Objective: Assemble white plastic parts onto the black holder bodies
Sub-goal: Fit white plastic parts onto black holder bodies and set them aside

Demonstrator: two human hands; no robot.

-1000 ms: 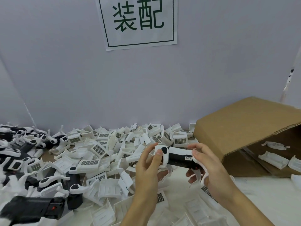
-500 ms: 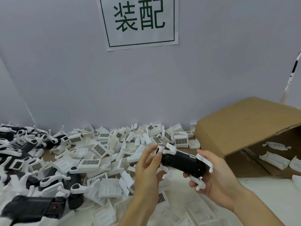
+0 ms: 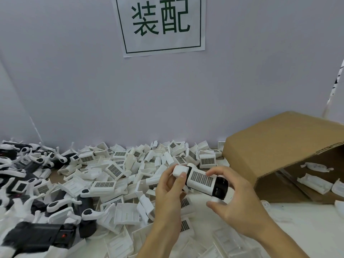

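Holding the holder [image 3: 205,181] between both hands above the pile [image 3: 115,175]: my left hand [image 3: 168,190] pinches its white end, my right hand [image 3: 236,203] curls round the black end. Light, rigid plastic; probably best gripped at the ends, clear of thin clips. Sign [image 3: 161,25] above reads "装配".

Loose white plastic clip parts with gridded faces [image 3: 115,170] crowd the middle of the frame, and black holder bodies with white arms [image 3: 55,205] pile up along the left edge. At right the tipped brown cardboard box [image 3: 275,146] blocks the way. Bare white tabletop [image 3: 307,229] opens at lower right, below the box.
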